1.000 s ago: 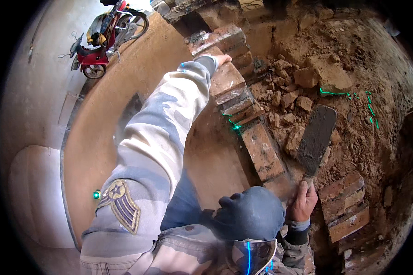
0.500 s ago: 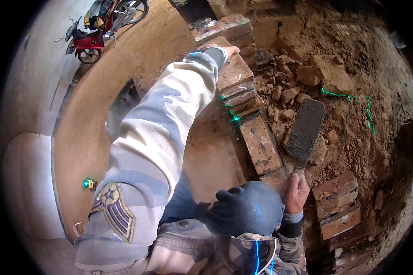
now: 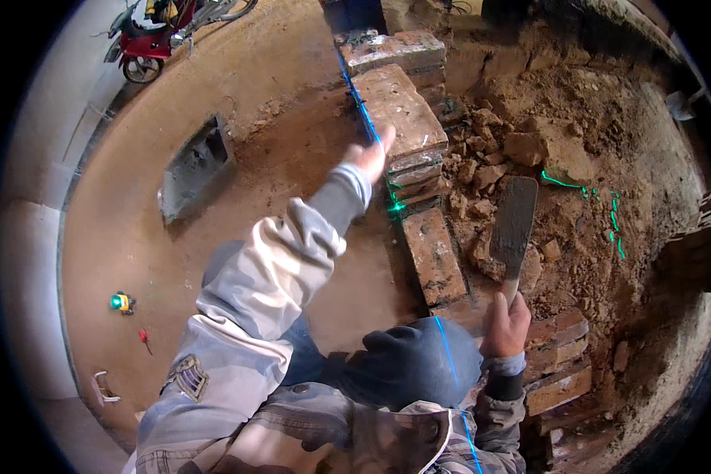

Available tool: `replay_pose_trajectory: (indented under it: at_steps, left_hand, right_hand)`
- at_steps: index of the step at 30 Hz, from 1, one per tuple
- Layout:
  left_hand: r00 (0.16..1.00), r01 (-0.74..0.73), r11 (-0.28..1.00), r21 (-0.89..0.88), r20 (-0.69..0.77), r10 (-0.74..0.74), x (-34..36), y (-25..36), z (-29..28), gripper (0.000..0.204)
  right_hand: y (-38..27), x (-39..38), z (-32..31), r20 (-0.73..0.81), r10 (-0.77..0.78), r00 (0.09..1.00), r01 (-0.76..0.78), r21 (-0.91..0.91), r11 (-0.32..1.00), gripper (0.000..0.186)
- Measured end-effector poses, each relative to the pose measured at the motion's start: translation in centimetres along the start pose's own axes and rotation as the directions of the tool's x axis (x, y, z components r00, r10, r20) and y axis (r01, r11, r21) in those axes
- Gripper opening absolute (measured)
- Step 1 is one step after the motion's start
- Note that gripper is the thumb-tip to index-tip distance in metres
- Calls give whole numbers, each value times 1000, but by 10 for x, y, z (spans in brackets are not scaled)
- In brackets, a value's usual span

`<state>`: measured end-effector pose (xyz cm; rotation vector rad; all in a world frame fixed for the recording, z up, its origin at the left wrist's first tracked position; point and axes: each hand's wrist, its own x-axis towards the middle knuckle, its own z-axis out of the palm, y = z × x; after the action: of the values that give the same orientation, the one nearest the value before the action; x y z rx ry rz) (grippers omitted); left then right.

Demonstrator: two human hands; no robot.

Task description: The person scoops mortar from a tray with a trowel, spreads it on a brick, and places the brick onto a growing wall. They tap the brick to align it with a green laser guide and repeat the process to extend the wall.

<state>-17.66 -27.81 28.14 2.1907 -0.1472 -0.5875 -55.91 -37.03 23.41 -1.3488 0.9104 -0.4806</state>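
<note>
My right hand is closed around the handle of a trowel, whose long flat blade points up and away, coated in grey mortar. My left hand is slightly blurred, at the near left edge of the top brick of a low stack. One finger stretches up by that brick; the others are partly hidden, and I see nothing held. Whether the finger touches the brick I cannot tell. Nearer me, a lower brick continues the row. A blue laser line runs along the top brick's left edge.
Right of the row lie broken rubble and loose soil. More stacked bricks stand beside my right forearm. At left are a grey mortar-stained tray, a small yellow device with a green light, and a red motorbike by the wall.
My left hand has come off the top of the brick, moving back toward me and left. The trowel stays in my right hand. The whole view has shifted slightly.
</note>
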Motion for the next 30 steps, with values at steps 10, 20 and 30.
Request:
replay_pose_trajectory:
  at_steps: [10,20,30]
  left_hand:
    - [989,-2,1000,-29,147,6,-30,-15,32,105]
    - [848,-528,764,371,280,450,1,-26,70,54]
    - [910,-137,989,48,401,106,-13,-4,52,78]
  right_hand:
    - [-190,46,71,260,-325,909,366,-123,923,21]
    - [-192,78,123,299,-510,807,566,-640,520,22]
    - [-209,70,136,346,-367,863,464,-831,308,17]
